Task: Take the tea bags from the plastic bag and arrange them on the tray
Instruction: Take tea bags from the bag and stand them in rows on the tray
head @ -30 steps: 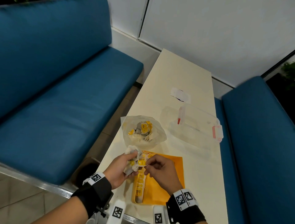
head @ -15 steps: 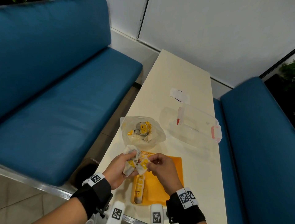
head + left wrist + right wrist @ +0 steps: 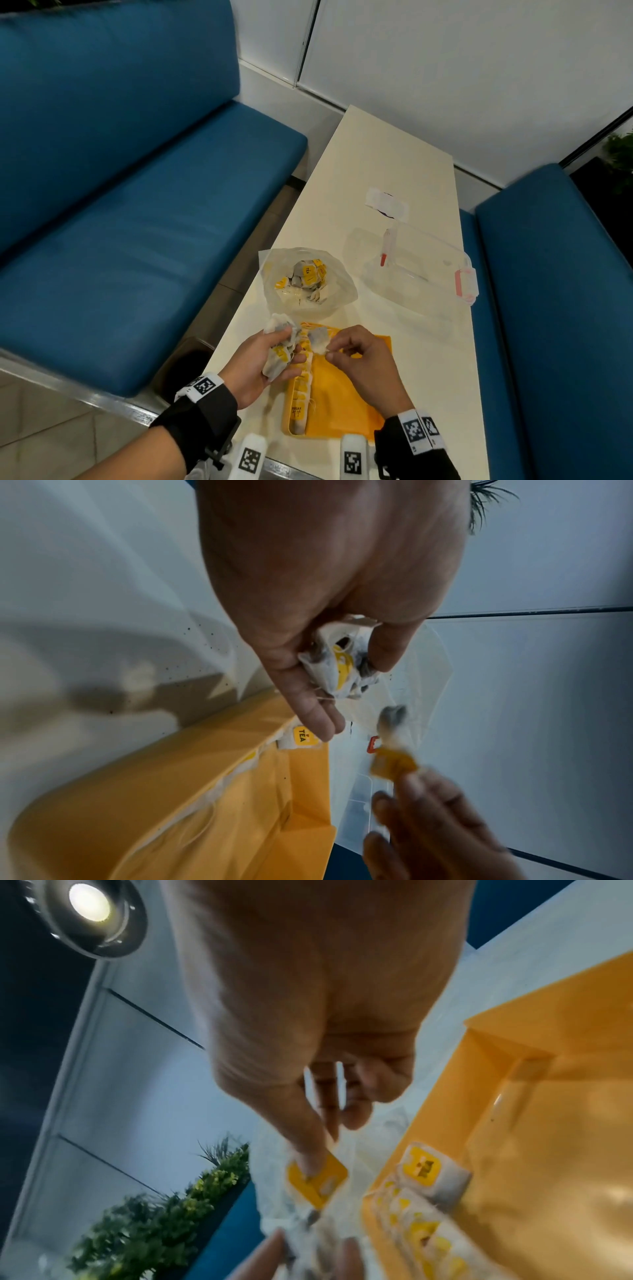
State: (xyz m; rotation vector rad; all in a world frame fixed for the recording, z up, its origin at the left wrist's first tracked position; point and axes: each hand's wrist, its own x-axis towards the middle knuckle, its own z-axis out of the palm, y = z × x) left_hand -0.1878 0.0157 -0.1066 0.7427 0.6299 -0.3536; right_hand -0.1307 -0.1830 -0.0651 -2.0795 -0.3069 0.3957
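Here left hand [image 3: 263, 359] clutches tea bag bunch [image 3: 279, 346]; right hand [image 3: 359, 359] fingertips pinch single tea bag [image 3: 318, 339] over tray [image 3: 346, 404].

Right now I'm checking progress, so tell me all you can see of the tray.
The tray is a shallow orange-yellow rectangle, plastic by the look, with a raised rim, lying flat at the table's near end. A row of tea bags with yellow tags lines its left side; the rest is bare. Both hands hover above its far edge.

Yellow-tagged tea bags [image 3: 298, 394] in a row along orange tray's [image 3: 346, 401] left edge, more inside clear plastic bag [image 3: 308, 281].
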